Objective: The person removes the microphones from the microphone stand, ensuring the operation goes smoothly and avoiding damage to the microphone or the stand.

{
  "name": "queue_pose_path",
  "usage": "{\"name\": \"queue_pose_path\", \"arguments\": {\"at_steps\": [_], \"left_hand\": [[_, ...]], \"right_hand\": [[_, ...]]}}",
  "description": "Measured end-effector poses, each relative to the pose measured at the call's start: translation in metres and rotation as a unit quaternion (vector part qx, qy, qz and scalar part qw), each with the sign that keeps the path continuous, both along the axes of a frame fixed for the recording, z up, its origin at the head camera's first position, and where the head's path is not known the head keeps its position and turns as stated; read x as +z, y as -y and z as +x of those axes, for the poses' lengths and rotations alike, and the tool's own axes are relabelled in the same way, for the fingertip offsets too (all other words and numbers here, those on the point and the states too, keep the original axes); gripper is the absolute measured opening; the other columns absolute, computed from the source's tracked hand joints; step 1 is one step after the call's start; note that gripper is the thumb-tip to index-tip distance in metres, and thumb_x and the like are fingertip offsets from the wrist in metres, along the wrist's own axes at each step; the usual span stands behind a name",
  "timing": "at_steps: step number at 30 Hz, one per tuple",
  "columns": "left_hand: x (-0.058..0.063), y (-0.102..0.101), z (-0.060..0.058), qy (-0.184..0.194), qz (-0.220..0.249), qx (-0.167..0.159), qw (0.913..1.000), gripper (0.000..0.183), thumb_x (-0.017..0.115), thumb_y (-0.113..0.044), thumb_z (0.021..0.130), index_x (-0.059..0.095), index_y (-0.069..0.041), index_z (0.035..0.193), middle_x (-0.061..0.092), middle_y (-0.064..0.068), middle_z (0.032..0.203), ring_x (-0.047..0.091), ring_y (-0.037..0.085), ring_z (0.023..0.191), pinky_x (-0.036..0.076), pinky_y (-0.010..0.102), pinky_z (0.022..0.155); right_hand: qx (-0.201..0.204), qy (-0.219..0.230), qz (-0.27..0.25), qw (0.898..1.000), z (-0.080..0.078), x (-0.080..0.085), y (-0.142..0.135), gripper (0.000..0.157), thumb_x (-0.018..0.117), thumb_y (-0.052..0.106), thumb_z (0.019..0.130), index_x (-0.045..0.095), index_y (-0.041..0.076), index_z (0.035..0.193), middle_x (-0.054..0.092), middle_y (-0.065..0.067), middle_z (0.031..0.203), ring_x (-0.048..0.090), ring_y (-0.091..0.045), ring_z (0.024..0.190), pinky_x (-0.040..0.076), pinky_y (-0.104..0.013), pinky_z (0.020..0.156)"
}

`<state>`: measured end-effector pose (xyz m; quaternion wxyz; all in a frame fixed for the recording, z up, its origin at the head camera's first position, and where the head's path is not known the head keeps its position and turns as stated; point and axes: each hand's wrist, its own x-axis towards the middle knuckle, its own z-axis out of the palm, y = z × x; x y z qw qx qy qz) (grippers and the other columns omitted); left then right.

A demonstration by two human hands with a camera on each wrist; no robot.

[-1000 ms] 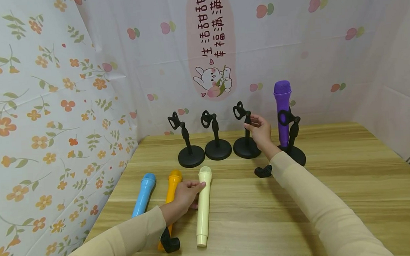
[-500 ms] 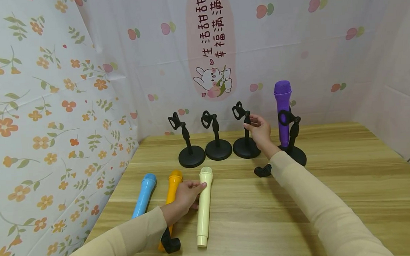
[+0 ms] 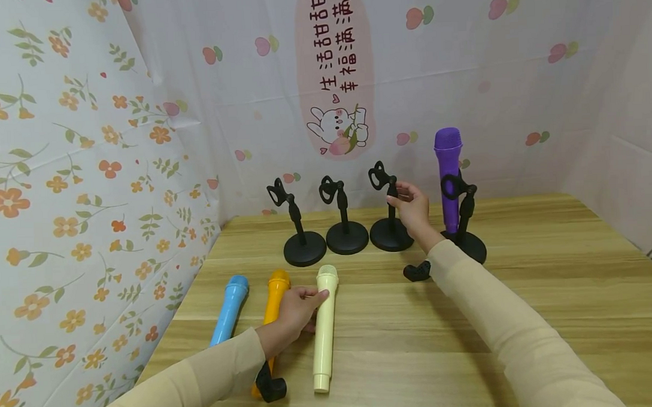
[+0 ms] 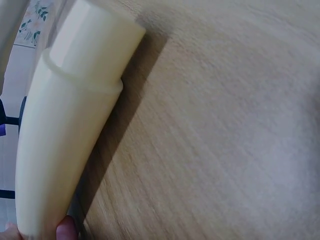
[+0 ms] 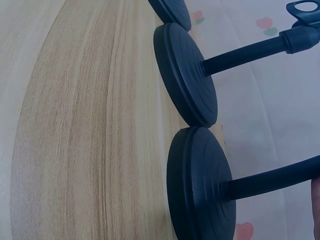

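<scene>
My left hand (image 3: 296,315) grips a pale yellow microphone (image 3: 324,332) near its head, thumb on one side and fingers on the other. In the left wrist view the microphone's tail end (image 4: 95,45) points away from the fingertips, close above the wood. My right hand (image 3: 414,211) pinches the upper post of a black microphone stand (image 3: 392,234), whose round base is on the table; its clip holds no microphone. The right wrist view shows this stand's base (image 5: 202,187) and only a sliver of the hand. An orange microphone (image 3: 275,295) lies partly hidden behind my left hand and wrist.
A blue microphone (image 3: 229,308) lies at the left. Two more black stands, one at far left (image 3: 304,249) and one beside it (image 3: 347,238), have bare clips. A purple microphone (image 3: 449,181) stands upright at the right, behind another stand (image 3: 470,246). Cloth hangs behind the wooden table (image 3: 549,267).
The held stand and my right hand have shifted very slightly left. My left hand and the pale yellow microphone stay almost still.
</scene>
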<state>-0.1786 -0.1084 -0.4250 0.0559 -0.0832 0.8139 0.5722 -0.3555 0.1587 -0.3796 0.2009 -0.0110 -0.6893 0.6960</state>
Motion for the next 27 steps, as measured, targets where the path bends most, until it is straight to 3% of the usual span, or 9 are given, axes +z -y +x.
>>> {"name": "queue_pose_path", "arguments": {"at_steps": [9,17,27], "left_hand": [[0.0004,-0.0004,0.0002,0.0,0.004,-0.002,1.0,0.039,0.072,-0.031,0.089,0.065,0.001,0.111,0.059,0.007,0.085,0.057,0.015,0.065,0.055,0.033,0.048],[0.0017,-0.0006,0.0006,-0.001,0.013,0.008,0.9999,0.046,0.074,-0.028,0.089,0.058,0.003,0.119,0.061,0.01,0.092,0.058,0.018,0.068,0.056,0.035,0.048],[0.0024,-0.0009,0.001,-0.008,0.01,0.019,0.9997,0.044,0.075,-0.026,0.088,0.058,0.002,0.117,0.058,0.009,0.088,0.054,0.017,0.067,0.055,0.035,0.049]], "right_hand": [[0.003,0.0,-0.002,1.0,-0.0007,-0.0007,-0.0007,0.038,0.072,-0.002,0.086,0.062,0.001,0.123,0.06,-0.014,0.116,0.057,-0.027,0.108,0.047,-0.035,0.094],[0.008,0.005,-0.003,1.0,0.0008,-0.0003,-0.0014,0.039,0.072,0.0,0.086,0.062,0.001,0.124,0.06,-0.015,0.118,0.055,-0.027,0.11,0.046,-0.036,0.095],[0.006,0.009,0.002,1.0,0.0023,0.0013,-0.0009,0.039,0.072,0.001,0.087,0.061,0.001,0.125,0.06,-0.015,0.12,0.055,-0.028,0.111,0.046,-0.036,0.095]]}}
